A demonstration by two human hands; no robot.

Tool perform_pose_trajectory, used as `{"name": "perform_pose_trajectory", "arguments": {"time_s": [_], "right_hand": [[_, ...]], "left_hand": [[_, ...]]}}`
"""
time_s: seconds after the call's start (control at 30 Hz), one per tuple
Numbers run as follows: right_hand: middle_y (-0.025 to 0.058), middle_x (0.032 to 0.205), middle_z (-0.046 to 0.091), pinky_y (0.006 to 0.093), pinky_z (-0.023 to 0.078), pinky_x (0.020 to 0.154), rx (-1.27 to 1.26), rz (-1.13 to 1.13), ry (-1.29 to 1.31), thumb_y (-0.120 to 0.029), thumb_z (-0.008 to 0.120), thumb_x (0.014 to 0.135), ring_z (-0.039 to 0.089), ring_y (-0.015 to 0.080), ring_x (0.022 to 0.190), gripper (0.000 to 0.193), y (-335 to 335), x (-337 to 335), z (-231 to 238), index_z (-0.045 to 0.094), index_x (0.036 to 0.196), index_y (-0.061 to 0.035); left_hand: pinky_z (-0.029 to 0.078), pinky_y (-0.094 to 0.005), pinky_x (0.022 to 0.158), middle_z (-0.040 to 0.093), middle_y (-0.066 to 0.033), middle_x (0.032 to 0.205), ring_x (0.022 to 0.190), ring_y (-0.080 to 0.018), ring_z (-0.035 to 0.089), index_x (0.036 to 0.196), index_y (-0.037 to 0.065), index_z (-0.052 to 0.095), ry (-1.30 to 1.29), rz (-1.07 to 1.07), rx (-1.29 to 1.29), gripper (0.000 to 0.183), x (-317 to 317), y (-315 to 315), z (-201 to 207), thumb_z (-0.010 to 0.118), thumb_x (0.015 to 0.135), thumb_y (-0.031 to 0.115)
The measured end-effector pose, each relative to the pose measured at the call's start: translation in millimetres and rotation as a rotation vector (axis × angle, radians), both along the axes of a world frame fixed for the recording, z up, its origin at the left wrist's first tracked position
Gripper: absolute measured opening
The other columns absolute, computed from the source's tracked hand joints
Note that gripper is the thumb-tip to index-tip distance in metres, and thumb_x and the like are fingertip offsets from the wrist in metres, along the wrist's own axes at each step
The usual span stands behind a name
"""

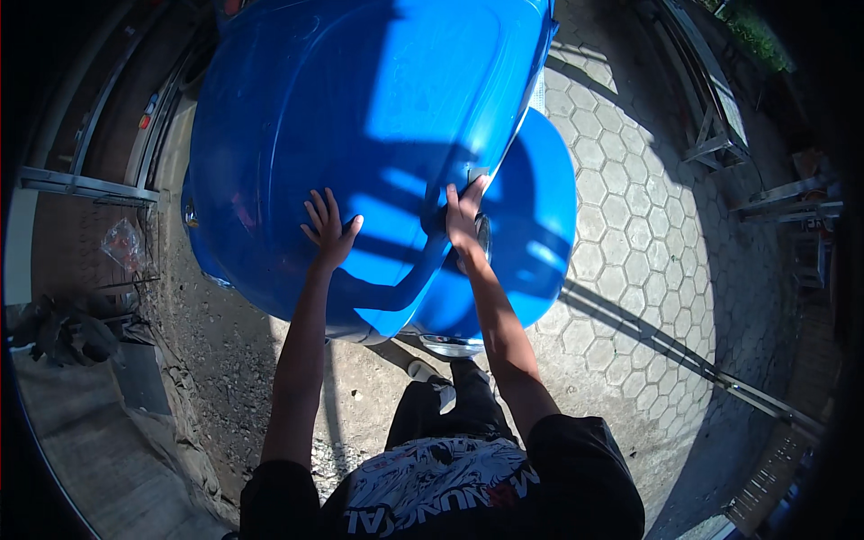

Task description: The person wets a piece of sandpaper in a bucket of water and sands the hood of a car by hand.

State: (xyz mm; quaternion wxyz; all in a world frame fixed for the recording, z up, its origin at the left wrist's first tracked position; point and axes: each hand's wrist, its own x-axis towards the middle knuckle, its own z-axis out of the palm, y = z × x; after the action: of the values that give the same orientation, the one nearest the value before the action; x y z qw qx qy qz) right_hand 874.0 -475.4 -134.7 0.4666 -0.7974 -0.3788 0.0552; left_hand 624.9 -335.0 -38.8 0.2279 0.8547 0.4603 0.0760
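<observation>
A large glossy blue vehicle body panel (333,108) fills the upper middle, in front of me. My left hand (333,236) rests on it with the fingers spread and nothing in them. Farther right, my right hand (463,220) lies against the panel's right edge, its fingers stretched out and slightly apart. A small grey patch shows at its fingertips; I cannot make out what it is. Beside that hand, a dark gap separates the panel from a rounded blue part (544,207). Shadows of my arms and of bars fall across the blue surface.
Hexagonal paving (621,207) runs along the right, crossed by a long narrow shadow. A metal frame (706,81) stands at the far right. To the left are a metal rail (90,184), a clear plastic bag (124,245) and a dark crumpled heap (63,328) beside gravelly ground.
</observation>
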Motion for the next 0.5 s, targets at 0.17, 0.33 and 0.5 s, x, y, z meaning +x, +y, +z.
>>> {"name": "perform_pose_trajectory", "arguments": {"time_s": [0.17, 0.33, 0.5], "right_hand": [[0.0312, 0.157, 0.002, 0.0423, 0.002, 0.120, 0.117, -0.070, 0.620, -0.048, 0.044, 0.099, -0.002, 0.0395, 0.148, 0.088, 54.2, -6.5, 66.2, 0.002, 0.149, 0.0102], [0.0380, 0.153, -0.001, 0.0493, 0.001, 0.118, -0.367, 0.108, -0.413, -0.046, 0.050, 0.096, -0.005, 0.0456, 0.146, 0.093, -11.7, -73.9, 14.5, 0.003, 0.145, 0.0181], [0.0432, 0.149, 0.007, 0.0603, 0.008, 0.115, -0.263, 0.316, -0.116, -0.054, 0.050, 0.093, 0.002, 0.0600, 0.139, 0.096, -65.5, -218.2, 20.3, 0.017, 0.142, 0.0200]], "left_hand": [[-0.012, -0.0712, 0.104, -0.018, -0.0165, 0.160, 0.145, -0.0383, -0.021, 0.155, 0.015, -0.006, 0.078, 0.077, 0.031, 0.100, -53.4, 10.5, -13.3, 0.037, 0.088, 0.075], [-0.016, -0.0701, 0.103, -0.020, -0.0164, 0.159, 0.144, -0.0380, -0.024, 0.155, 0.014, -0.005, 0.050, 0.075, -0.006, 0.097, -35.3, 14.7, -12.5, 0.027, 0.089, 0.077], [-0.018, -0.0693, 0.103, -0.021, -0.0151, 0.159, 0.144, -0.0367, -0.025, 0.155, 0.014, -0.005, -0.061, 0.082, -0.137, 0.097, -46.6, 19.6, -5.4, 0.022, 0.088, 0.079]]}}
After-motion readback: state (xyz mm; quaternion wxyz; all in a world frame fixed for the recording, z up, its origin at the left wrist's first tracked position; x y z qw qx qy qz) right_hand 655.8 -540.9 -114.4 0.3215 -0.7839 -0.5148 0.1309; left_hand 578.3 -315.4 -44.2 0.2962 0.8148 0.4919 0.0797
